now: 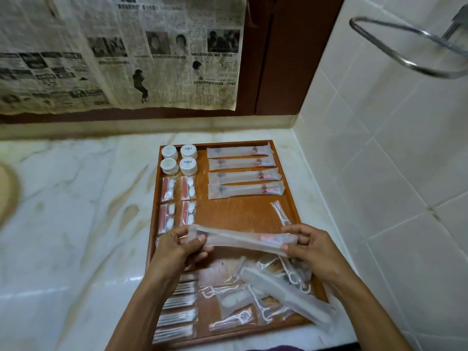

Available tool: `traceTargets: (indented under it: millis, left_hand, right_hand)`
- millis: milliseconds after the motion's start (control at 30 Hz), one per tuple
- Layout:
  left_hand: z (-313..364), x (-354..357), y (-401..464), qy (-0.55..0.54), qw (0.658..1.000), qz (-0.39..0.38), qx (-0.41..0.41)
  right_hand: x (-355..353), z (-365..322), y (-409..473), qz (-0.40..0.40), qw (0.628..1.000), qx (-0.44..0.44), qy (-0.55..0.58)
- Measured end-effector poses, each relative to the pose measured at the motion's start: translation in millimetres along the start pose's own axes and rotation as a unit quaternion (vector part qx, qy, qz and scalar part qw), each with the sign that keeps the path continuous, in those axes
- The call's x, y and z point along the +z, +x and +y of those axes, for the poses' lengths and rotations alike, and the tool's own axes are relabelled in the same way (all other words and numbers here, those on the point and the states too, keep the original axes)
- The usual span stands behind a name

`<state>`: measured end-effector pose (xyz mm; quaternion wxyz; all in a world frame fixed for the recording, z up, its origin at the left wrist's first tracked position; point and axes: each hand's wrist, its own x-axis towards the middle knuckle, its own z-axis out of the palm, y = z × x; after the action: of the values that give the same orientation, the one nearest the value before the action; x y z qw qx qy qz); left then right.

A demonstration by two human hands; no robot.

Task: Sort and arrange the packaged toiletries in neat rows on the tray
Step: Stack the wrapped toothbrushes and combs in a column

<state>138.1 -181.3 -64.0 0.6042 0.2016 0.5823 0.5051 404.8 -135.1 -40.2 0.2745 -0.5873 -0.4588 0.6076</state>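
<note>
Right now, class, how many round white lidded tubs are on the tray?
4, in a two-by-two block at the tray's far left corner: far left, far right, near left, near right. None seems hidden.

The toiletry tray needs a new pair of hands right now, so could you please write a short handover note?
Left hand and right hand each pinch one end of a long toothbrush packet, held level above the wooden tray.
Done: four round tubs at the far left corner; four toothbrush packets in a row on the far right; small red-and-white sachets in two columns under the tubs; flat packets stacked down the near left edge.
Left: place the held packet, probably below the fourth; sort the loose pile of floss picks and wrapped items near right; one stray packet by the right edge.
</note>
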Motion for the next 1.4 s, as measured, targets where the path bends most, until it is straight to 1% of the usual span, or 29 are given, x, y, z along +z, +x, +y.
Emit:
traceTargets:
  millis: [100, 200, 233, 333, 433, 500, 567, 633, 700, 767, 833, 867, 900, 933, 1000, 1033, 1100, 1200, 1333, 1400]
  left_hand:
    - [0, -2, 3, -0.006, 1.000, -0.002, -0.010]
    - [1, -4, 6, -0.022, 1.000, -0.007, -0.020]
    - [1, -4, 6, -0.021, 0.999, -0.008, -0.022]
    - [1, -3, 5, -0.030, 0.999, -0.008, -0.028]
    - [2, 5, 3, -0.090, 0.995, 0.005, -0.035]
    - [3, 10, 3, -0.150, 0.987, 0.018, -0.048]
    - [3, 13, 3, -0.197, 0.978, 0.022, -0.061]
    - [2, 14, 4, -0.204, 0.977, 0.018, -0.059]
    - [0, 14, 5, -0.191, 0.980, 0.021, -0.053]
    - [0, 14, 5, -0.181, 0.982, 0.028, -0.047]
    - [0, 15, 4, -0.172, 0.984, 0.026, -0.033]
    - [0, 15, 4, -0.164, 0.986, 0.026, -0.026]
    - [0, 15, 3, -0.157, 0.987, 0.026, -0.021]
    - [-1, 15, 2, -0.149, 0.988, 0.025, -0.016]
    - [-1, 15, 0, -0.133, 0.991, 0.020, -0.009]
    - [0, 15, 0, -0.126, 0.992, 0.019, -0.008]
    - [-1, 16, -1, -0.117, 0.993, 0.019, -0.006]
    - [-1, 19, 0, -0.109, 0.994, 0.023, -0.004]
    - [0, 20, 1, -0.098, 0.995, 0.026, -0.012]
    - [0, 21, 2, -0.098, 0.995, 0.025, -0.020]
  right_hand:
    - [4, 2, 2, 0.018, 0.998, 0.004, 0.052]
    - [8, 4, 4, 0.003, 0.992, 0.023, 0.125]
    - [10, 5, 5, -0.006, 0.991, 0.029, 0.131]
    - [14, 9, 7, -0.013, 0.995, 0.025, 0.099]
    - [14, 11, 8, 0.012, 0.998, -0.034, 0.050]
    - [12, 13, 10, 0.036, 0.996, -0.086, 0.013]
    - [12, 15, 11, 0.043, 0.991, -0.126, 0.000]
    - [10, 17, 11, 0.047, 0.985, -0.162, -0.020]
    - [5, 18, 11, 0.040, 0.983, -0.179, -0.019]
    - [0, 18, 10, 0.009, 0.988, -0.153, 0.032]
    - [-2, 16, 11, -0.021, 0.986, -0.089, 0.141]
    - [-2, 14, 12, -0.023, 0.979, -0.055, 0.194]
    - [-2, 12, 11, -0.019, 0.975, -0.023, 0.219]
    - [-1, 10, 11, -0.013, 0.979, 0.007, 0.203]
    - [-1, 10, 10, -0.019, 0.994, 0.044, 0.099]
    - [-2, 12, 11, -0.025, 0.997, 0.050, 0.054]
    - [-2, 14, 11, -0.024, 0.998, 0.055, 0.017]
    - [-2, 16, 13, -0.004, 0.998, 0.057, 0.014]
    - [1, 14, 14, 0.017, 0.995, 0.052, 0.085]
    - [1, 14, 12, 0.029, 0.996, 0.034, 0.083]
